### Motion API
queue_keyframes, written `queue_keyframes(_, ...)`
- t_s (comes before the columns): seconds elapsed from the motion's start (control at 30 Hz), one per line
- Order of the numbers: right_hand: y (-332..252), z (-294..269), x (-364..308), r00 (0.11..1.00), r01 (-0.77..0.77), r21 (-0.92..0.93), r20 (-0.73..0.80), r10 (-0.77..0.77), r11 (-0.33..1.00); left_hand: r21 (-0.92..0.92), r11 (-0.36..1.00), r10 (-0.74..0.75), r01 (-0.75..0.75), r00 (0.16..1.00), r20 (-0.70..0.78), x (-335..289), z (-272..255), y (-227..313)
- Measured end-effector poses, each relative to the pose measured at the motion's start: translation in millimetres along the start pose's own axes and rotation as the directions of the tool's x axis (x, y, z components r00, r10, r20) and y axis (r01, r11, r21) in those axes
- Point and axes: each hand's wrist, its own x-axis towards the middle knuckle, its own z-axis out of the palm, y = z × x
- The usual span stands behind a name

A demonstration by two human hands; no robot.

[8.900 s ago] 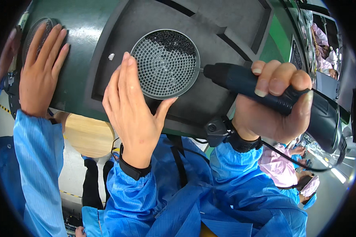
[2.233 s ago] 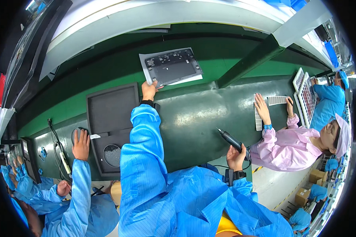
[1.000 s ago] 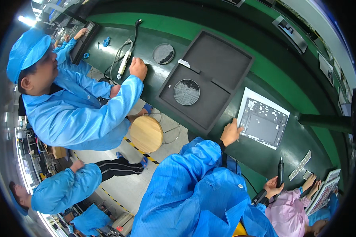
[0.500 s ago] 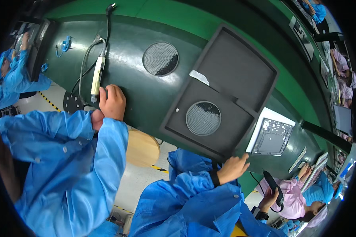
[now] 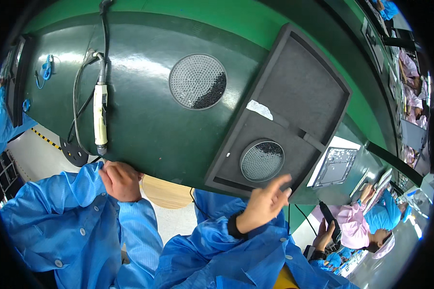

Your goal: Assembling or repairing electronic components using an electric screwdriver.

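My left hand (image 5: pixel 265 204) is open, its fingers apart, held over the near edge of a dark foam tray (image 5: pixel 298 72). Just beyond the fingertips sits a round grey dimpled dish (image 5: pixel 258 166) with small black pieces at its far side, possibly screws. My right hand (image 5: pixel 324 236), lower right, is closed around a black electric screwdriver (image 5: pixel 333 230), whose tip points up and left. To the right of the tray, a dark device casing (image 5: pixel 340 166) with small pale parts rests on a white sheet (image 5: pixel 343 143).
A second dimpled dish (image 5: pixel 190 79) of black pieces stands on the green table (image 5: pixel 144 125). Left of it lies a cream electric screwdriver (image 5: pixel 100 115) with its cable. A co-worker's hand (image 5: pixel 123 180) is by the table edge, near a wooden stool (image 5: pixel 166 192). Another person in pink (image 5: pixel 354 224) works at right.
My left hand has moved from the tray's right corner leftward toward the dish, fingers spreading. The co-worker's hand has drawn back to the table edge. The whole view has shifted.
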Motion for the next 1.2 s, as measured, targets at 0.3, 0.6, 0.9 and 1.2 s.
queue_keyframes(0.3,1,6,-5,0.999,-0.018,0.029,-0.043,0.020,0.999,-0.381,0.921,-0.027,-0.083,0.961,-0.274,47,-68,63)
queue_keyframes(0.6,8,7,0,0.997,0.031,-0.087,-0.062,-0.036,0.996,-0.003,0.996,-0.093,0.094,0.977,-0.190,-1,-48,7)
queue_keyframes(0.9,5,19,-13,0.993,0.077,-0.132,-0.076,-0.088,0.988,0.142,0.983,-0.077,0.117,0.964,-0.256,-22,-38,-18)
queue_keyframes(1.2,13,17,1,0.980,0.153,-0.053,-0.119,-0.159,0.987,0.078,0.997,0.025,0.016,0.864,-0.503,6,-49,33)
